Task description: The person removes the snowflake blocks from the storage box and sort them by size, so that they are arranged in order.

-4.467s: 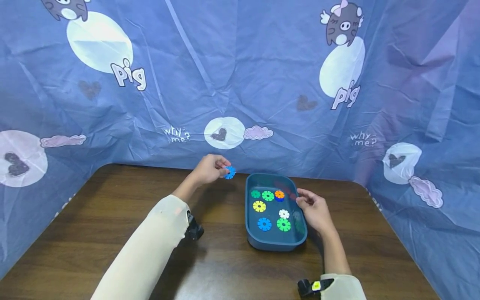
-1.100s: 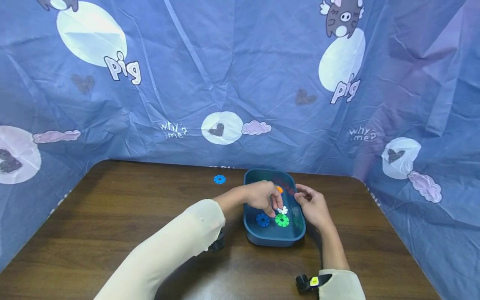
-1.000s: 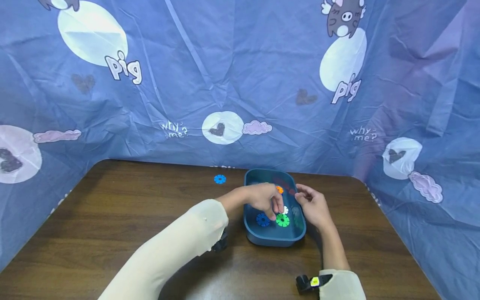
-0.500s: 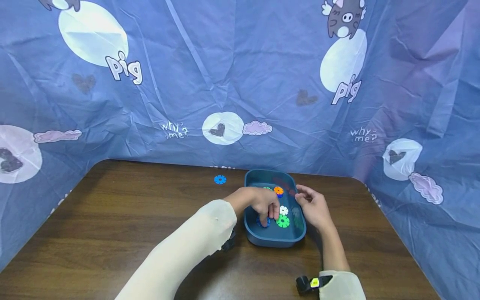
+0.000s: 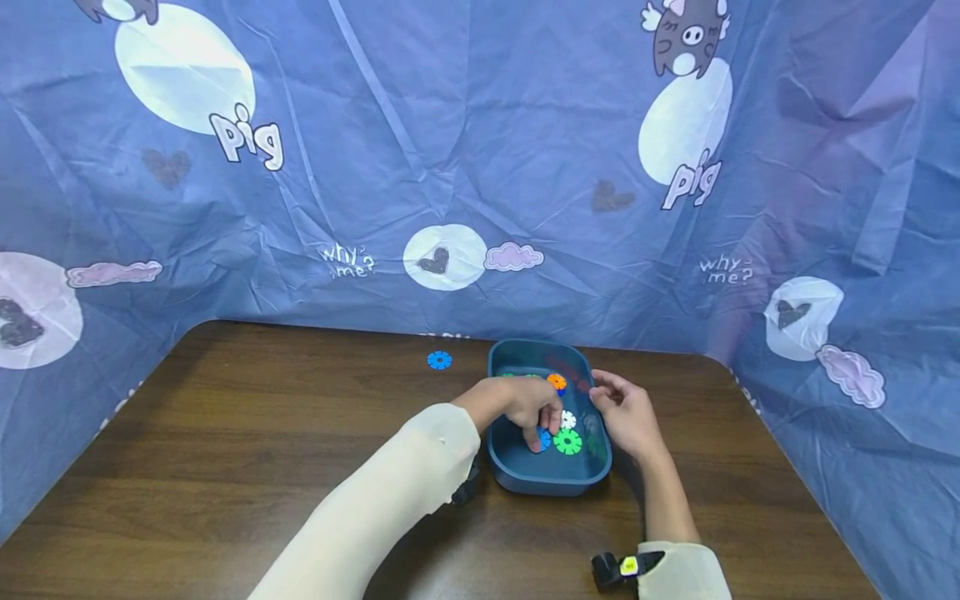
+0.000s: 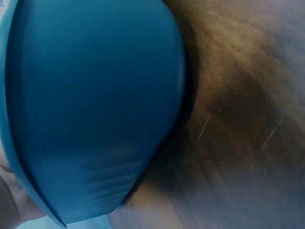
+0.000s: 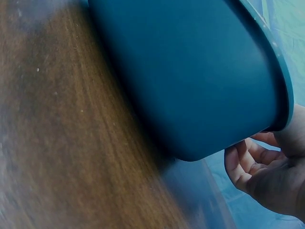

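Observation:
In the head view my left hand (image 5: 531, 404) reaches down into a dark teal plastic bin (image 5: 550, 487). Its thumb and fingers pinch a blue notched building disc (image 5: 544, 439), partly covered by them. Beside that disc lie a green disc (image 5: 567, 442) and a white disc (image 5: 569, 419). An orange disc (image 5: 557, 381) overlaps a dark blue one farther back, and green ones show partly behind my hand. My right hand (image 5: 626, 412) grips the bin's right rim, thumb on top, fingers outside. The right wrist view shows those fingers (image 7: 243, 160) against the bin's outer wall.
Another blue disc (image 5: 439, 359) lies flat on the brown wooden table (image 5: 300, 400), left of the bin near the back edge. A blue printed cloth (image 5: 465, 150) hangs right behind the table.
My left hand has set one blue disc on the table and gone into the bin. There it has shifted toward the front and drawn another blue disc slightly right. My right hand stays at the rim.

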Demonstrator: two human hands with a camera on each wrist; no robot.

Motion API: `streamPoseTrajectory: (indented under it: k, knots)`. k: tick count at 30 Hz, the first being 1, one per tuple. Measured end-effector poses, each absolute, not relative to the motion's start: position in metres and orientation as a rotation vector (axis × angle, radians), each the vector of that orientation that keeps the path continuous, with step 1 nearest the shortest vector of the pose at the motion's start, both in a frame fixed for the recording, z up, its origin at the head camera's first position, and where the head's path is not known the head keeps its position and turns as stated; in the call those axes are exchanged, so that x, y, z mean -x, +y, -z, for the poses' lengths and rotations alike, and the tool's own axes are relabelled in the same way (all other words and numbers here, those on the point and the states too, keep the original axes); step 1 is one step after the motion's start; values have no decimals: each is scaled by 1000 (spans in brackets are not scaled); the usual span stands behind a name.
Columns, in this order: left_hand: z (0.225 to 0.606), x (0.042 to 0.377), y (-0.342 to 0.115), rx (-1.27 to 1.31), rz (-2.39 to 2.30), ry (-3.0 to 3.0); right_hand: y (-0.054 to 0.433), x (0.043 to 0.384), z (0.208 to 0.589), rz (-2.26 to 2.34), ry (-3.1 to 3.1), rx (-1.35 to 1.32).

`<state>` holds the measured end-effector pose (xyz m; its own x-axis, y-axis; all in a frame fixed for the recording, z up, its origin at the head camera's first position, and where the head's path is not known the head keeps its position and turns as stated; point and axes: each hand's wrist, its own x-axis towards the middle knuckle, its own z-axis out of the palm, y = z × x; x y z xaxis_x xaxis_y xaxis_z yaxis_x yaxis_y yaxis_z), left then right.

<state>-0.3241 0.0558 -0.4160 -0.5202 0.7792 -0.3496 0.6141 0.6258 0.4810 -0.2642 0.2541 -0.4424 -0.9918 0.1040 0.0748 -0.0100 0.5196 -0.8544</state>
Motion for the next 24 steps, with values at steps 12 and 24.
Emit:
streamPoseTrajectory:
  k: [12,24]
  knots:
    - [418,323,57,-1036,-408,2339,253,264,441,-1476,-2632,66]
    - [415,325,56,-1080,-534,2260,254,263,442,-1472,-2634,59]
